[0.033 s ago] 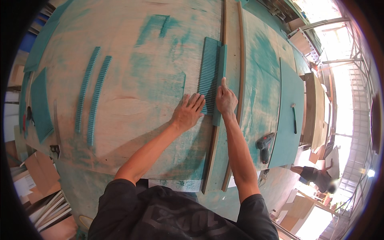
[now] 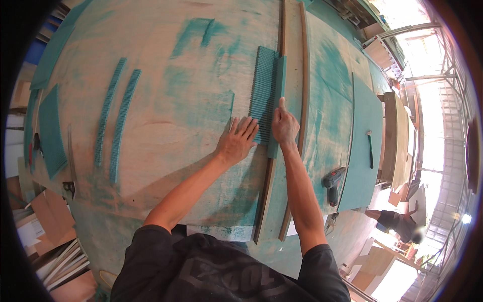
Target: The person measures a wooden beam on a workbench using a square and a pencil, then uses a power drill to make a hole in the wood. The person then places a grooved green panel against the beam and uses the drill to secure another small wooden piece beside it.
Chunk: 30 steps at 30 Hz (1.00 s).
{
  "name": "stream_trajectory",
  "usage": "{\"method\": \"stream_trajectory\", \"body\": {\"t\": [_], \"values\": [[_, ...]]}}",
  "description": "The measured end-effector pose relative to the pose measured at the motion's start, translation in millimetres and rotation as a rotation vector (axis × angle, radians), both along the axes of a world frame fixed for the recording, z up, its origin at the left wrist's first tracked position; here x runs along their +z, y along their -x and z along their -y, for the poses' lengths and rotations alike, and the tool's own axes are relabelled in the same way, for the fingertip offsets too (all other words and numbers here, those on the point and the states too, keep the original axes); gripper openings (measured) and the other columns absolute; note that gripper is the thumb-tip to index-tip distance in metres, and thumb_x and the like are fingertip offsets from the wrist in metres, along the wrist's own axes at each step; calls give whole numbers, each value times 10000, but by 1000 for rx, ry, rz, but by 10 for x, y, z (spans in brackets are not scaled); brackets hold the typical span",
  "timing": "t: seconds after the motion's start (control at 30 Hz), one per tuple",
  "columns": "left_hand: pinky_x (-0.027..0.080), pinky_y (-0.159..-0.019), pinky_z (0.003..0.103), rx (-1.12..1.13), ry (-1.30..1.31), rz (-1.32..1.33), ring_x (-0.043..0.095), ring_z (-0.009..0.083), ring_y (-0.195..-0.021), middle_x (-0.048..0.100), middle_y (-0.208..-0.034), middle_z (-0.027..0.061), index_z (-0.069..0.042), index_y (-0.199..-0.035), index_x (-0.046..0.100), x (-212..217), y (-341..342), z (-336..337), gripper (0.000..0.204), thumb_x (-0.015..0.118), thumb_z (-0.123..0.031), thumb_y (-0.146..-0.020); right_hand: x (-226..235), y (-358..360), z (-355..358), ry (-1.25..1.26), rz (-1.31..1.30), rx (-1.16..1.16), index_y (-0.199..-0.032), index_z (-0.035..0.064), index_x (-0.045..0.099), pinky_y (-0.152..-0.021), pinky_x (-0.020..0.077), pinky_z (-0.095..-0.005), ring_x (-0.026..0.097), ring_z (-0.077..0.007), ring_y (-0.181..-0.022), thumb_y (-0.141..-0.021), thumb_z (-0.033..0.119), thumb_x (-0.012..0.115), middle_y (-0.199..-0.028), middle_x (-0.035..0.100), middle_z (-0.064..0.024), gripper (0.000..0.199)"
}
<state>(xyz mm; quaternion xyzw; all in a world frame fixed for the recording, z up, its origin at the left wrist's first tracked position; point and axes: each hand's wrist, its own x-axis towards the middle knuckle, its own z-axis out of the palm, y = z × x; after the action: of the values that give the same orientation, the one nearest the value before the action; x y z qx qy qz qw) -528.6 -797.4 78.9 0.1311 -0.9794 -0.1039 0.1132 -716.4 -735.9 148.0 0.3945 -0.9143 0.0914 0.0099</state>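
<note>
A row of thin teal strips lies side by side on the large stained board, their ends toward a wooden rail. My left hand rests flat, its fingers spread, with the fingertips on the near end of that row. Along the row's right side runs a long, narrow teal bar. My right hand is closed over this bar, thumb stretched forward along it; the fingers' undersides are hidden. Two bundles of short teal pieces, set in long curving lines, lie farther left.
A second wooden rail runs parallel on the right. Beyond it are a cordless drill, a teal panel and a hammer on that panel. Teal sheets lie at the left edge. Another person stands at the far right.
</note>
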Motion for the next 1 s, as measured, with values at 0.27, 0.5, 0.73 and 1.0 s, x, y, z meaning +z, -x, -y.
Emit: {"method": "stream_trajectory", "body": {"t": [0.27,0.5,0.73,1.0], "values": [[121,-1275,636,64,31,23,173,303,-1594,286,-1703,81,-84,-1601,383,1,85,-28,650,494,-447,-1074,-19,97,76,71,-5,17,-1500,118,567,-675,523,-443,699,-305,-720,-1059,245,515,-801,723,-137,462],[108,-1276,640,94,9,6,167,304,-1596,281,-1706,73,-94,-1611,367,-15,149,29,639,479,-432,-1080,-20,172,186,53,-5,14,-1510,134,557,-676,519,-449,699,-318,-725,-1066,255,495,-803,723,-152,464],[100,-1273,645,97,1,15,153,301,-1600,280,-1708,63,-103,-1612,372,-21,231,107,633,478,-428,-1079,-6,243,281,-13,-11,-10,-1506,172,557,-692,548,-454,728,-301,-815,-1074,284,491,-896,759,-108,451],[113,-1275,636,98,62,36,131,319,-1602,253,-1717,69,-108,-1624,342,-53,289,159,626,391,-458,-1107,8,303,340,-21,-1,-26,-1506,179,558,-688,548,-449,728,-303,-791,-1066,278,509,-880,758,-105,454]]}}
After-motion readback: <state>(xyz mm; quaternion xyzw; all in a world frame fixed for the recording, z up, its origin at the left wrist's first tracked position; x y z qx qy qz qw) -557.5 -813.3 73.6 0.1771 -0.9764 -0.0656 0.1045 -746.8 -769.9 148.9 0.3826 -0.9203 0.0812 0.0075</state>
